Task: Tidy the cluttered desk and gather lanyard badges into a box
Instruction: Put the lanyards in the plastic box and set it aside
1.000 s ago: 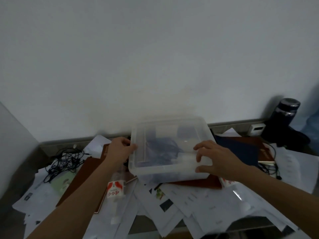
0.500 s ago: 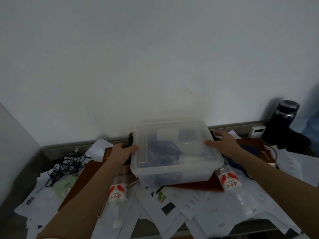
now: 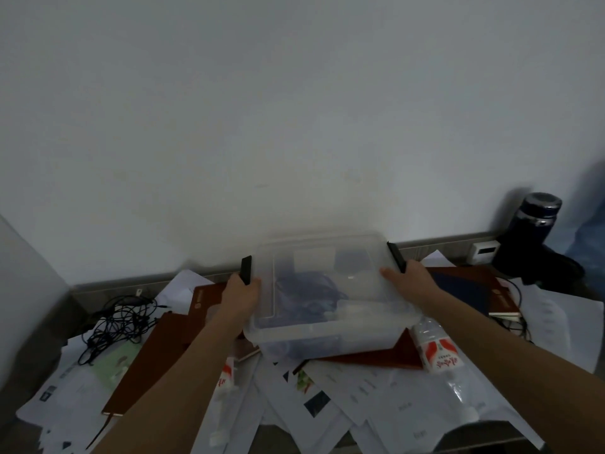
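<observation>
Showing through box, dark tangle (indistinct)

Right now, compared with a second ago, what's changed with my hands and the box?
The right hand moved from the lid's front to the right end of the clear box; both hands now hold its ends beside the raised black latches. The left hand barely shifted. Box, papers, bottles and cables stayed.
</observation>
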Demonstrator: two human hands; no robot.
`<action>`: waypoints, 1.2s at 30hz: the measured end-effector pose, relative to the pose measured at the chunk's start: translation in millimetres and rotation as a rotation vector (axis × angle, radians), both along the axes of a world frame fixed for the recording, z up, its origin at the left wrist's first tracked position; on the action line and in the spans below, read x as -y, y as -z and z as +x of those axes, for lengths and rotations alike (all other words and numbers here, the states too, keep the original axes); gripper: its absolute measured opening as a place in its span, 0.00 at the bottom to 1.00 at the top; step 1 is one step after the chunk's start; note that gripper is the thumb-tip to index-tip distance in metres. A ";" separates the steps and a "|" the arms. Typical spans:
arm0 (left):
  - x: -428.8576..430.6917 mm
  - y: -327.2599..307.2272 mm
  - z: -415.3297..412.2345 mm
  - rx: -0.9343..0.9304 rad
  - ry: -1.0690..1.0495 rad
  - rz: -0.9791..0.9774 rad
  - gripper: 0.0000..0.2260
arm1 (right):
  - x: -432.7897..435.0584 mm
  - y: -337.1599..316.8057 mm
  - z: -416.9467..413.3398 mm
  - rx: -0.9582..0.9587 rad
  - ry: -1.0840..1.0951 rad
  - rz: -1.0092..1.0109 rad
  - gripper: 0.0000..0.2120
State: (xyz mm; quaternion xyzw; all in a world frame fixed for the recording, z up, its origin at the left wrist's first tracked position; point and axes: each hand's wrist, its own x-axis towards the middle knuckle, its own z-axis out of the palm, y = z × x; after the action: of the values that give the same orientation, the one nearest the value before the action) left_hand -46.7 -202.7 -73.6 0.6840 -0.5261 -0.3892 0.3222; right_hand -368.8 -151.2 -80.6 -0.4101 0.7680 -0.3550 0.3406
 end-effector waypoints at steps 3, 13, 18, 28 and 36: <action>-0.8 -0.6 -5.4 0.062 -0.017 -0.012 0.18 | -1.7 -0.4 1.1 -0.142 -0.008 0.013 0.21; -15.4 -13.4 -21.2 0.363 0.050 -0.059 0.18 | -3.0 0.5 6.4 -0.286 -0.072 -0.016 0.19; -25.0 -10.0 -19.6 0.252 -0.038 -0.090 0.22 | -8.2 3.9 5.8 -0.245 -0.083 -0.071 0.18; -82.7 -34.2 -1.6 0.074 -0.416 -0.358 0.12 | -9.5 -22.4 -2.2 -0.060 -0.206 -0.314 0.22; -243.4 -38.8 74.2 0.146 -0.823 -0.342 0.12 | -37.2 -49.2 107.5 0.051 -0.621 -0.404 0.22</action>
State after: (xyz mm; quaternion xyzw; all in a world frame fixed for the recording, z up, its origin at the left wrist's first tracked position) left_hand 27.5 40.8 -34.8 0.7988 -0.2884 -0.0867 0.5207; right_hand -261.2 -114.1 -31.4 -0.6735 0.5126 -0.3894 0.3634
